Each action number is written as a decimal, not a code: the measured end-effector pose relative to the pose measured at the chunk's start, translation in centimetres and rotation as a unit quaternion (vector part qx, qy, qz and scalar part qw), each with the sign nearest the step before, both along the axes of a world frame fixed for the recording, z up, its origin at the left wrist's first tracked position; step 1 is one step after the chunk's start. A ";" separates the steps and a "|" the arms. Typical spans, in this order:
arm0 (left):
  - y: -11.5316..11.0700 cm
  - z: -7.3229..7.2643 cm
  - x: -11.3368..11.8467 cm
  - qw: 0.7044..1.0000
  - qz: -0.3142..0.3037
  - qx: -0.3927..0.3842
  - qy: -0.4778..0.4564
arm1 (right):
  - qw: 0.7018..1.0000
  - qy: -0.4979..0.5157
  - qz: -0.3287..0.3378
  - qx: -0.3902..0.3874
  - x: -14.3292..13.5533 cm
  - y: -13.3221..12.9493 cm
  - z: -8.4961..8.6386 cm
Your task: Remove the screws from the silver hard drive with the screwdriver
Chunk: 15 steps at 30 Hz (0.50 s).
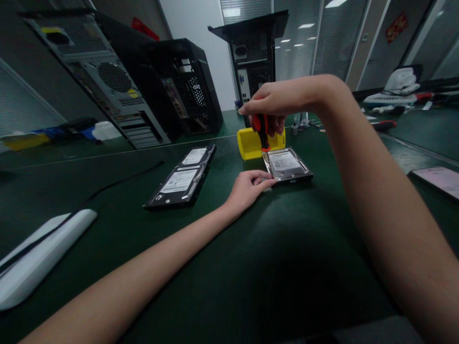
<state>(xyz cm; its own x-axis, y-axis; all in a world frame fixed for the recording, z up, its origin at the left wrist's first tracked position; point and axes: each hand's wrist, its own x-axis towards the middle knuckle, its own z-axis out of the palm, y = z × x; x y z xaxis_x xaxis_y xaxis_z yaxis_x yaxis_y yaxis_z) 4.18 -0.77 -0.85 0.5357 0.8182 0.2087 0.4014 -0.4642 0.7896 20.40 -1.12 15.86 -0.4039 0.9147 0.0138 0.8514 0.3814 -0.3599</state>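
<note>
A hard drive [287, 163] lies label up on the green table. My left hand [250, 186] has its fingers closed on the near left corner of this drive. Above its far left corner, my right hand [269, 105] is wrapped round the handle of a red and black screwdriver [264, 131]. The screwdriver points down at the drive's edge; its tip is too small to make out. Just behind the drive sits a yellow tray [248, 144], partly covered by the right hand and screwdriver. To the left, two more hard drives [179, 183] lie in line, label up.
Computer cases [118, 81] stand at the back left, another case [251, 52] behind the yellow tray. A white object [50, 243] with a black cable across it lies at the left. A pink-topped flat object [439, 180] and tools [385, 125] lie on the right.
</note>
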 end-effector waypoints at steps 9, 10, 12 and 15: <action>-0.1 0.3 -0.2 0.999 -0.003 0.024 0.026 | 1.000 -0.002 0.011 -0.007 0.3 -1.0 0.1; -0.1 0.3 -0.2 0.999 -0.003 0.024 0.027 | 1.000 -0.005 0.011 -0.006 0.3 -1.1 0.2; 0.0 0.3 -0.1 0.999 -0.005 0.024 0.028 | 1.000 -0.007 0.008 -0.010 0.2 -1.1 0.2; 0.0 0.3 0.0 0.999 -0.010 0.022 0.029 | 1.000 -0.002 0.012 0.001 -0.1 -0.9 0.1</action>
<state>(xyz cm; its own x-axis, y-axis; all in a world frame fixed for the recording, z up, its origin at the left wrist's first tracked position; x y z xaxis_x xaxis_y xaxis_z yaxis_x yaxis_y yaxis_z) 4.16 -0.81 -0.56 0.5640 0.7980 0.2124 0.4370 -0.5066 0.7432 20.31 -2.07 15.99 -0.4252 0.9050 0.0144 0.8436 0.4020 -0.3561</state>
